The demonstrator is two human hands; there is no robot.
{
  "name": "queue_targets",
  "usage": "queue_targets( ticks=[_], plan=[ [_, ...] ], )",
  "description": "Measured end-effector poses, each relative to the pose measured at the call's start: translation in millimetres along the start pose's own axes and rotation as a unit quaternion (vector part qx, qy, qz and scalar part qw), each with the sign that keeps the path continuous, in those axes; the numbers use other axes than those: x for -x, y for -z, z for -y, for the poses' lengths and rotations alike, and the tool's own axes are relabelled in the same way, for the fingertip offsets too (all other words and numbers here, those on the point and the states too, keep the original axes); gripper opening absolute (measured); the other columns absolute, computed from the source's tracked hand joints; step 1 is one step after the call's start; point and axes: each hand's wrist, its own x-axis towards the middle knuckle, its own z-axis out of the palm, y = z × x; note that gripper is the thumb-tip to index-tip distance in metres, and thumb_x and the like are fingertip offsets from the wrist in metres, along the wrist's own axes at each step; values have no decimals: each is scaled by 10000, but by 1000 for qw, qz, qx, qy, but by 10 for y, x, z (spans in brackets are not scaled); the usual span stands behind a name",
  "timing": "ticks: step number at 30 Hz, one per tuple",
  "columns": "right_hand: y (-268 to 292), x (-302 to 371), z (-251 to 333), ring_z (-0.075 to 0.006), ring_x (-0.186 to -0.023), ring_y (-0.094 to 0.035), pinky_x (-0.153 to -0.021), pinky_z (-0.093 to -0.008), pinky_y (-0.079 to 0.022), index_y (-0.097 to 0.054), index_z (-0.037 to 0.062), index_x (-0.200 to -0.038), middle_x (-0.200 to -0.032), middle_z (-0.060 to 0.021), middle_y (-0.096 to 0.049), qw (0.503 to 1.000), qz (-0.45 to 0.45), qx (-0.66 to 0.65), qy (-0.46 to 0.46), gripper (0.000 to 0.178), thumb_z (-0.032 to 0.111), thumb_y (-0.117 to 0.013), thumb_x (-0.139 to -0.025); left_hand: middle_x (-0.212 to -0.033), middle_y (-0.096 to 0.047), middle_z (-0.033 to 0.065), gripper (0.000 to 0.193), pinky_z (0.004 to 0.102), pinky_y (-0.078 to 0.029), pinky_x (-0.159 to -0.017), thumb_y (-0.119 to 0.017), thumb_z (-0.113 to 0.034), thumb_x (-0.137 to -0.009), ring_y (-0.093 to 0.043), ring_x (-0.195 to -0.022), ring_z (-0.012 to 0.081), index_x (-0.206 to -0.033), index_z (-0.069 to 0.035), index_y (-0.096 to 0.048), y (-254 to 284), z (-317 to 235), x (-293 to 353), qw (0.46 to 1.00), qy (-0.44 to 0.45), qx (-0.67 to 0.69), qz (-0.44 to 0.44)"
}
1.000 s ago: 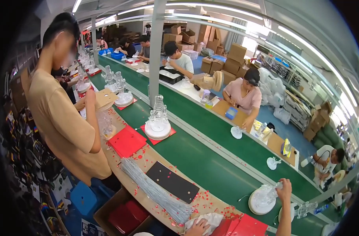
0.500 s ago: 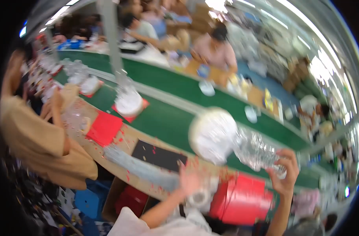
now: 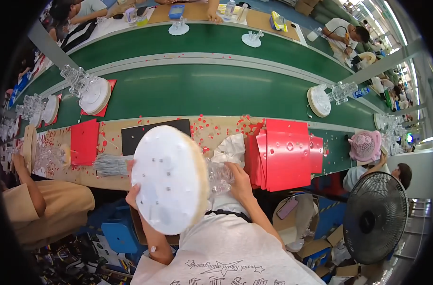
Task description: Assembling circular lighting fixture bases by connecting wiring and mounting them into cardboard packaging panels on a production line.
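Note:
In front of my chest I hold a clear plastic ornament with a round white base [image 3: 166,183], tipped so the flat underside of the base faces up toward me. Small screws or holes dot that underside. My left hand [image 3: 133,194] grips the base at its left rim, with part of the hand hidden behind it. Around the clear plastic body [image 3: 220,178], on the right, the fingers of my right hand [image 3: 241,184] are wrapped. Close beyond it on the bench lie a stack of red sheets [image 3: 287,154], a crumpled white wrapper [image 3: 229,148] and a black sheet [image 3: 152,129].
A green conveyor belt [image 3: 207,90] runs across ahead, carrying similar ornaments [image 3: 95,97] on red sheets at left and another [image 3: 319,100] at right. Grey wires [image 3: 113,165] lie on the bench. A co-worker [image 3: 50,204] sits at left; a black fan [image 3: 375,217] stands at right.
The ornament has come down from over the belt to my chest, its base turning toward me. My left hand, earlier open over the bench, now holds the base. My view has turned downward.

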Motion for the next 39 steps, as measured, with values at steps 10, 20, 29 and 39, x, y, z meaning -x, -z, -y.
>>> queue_targets(
  ticks=[10, 20, 29, 39],
  plan=[
    [298, 129, -102, -318, -1102, -650, -957, -397, -501, -568, -44, -1292, -1171, -212, -672, 982, -92, -137, -89, 453, 131, -656, -883, -1298, -503, 141, 641, 348, -364, -1067, -613, -173, -711, -495, -1193, 253, -1327, -21, -518, -169, 575, -86, 963, -26, -260, 67],
    [1263, 181, 1293, -296, -1171, -623, -906, -390, -483, -712, 103, -1183, -1307, -110, -648, 955, -30, 132, 263, 456, 325, -757, -787, -1404, -452, 147, 593, 374, -307, -1126, -575, -156, -875, -417, -1320, 274, -1437, -37, -429, -870, 991, 12, 933, -80, -339, 87],
    [1208, 175, 1114, -210, -1201, -627, -911, -353, -480, -703, 199, -1253, -1351, -24, -644, 933, -54, 224, 276, 513, 403, -761, -786, -1050, -688, 143, 295, 337, -476, -926, -715, -169, -880, -631, -1033, 218, -1111, 5, -659, -744, 448, 629, 780, 121, -516, 333],
    [1354, 157, 1009, -204, -1149, -671, -904, -310, -515, -709, 75, -1224, -1244, -66, -700, 946, -55, 148, 284, 574, 473, -741, -810, -598, -548, 70, 182, 290, -343, -467, -705, -110, -905, -440, -498, 91, -788, 18, -650, -1031, 172, 447, 765, 74, -591, 244]
  ],
)
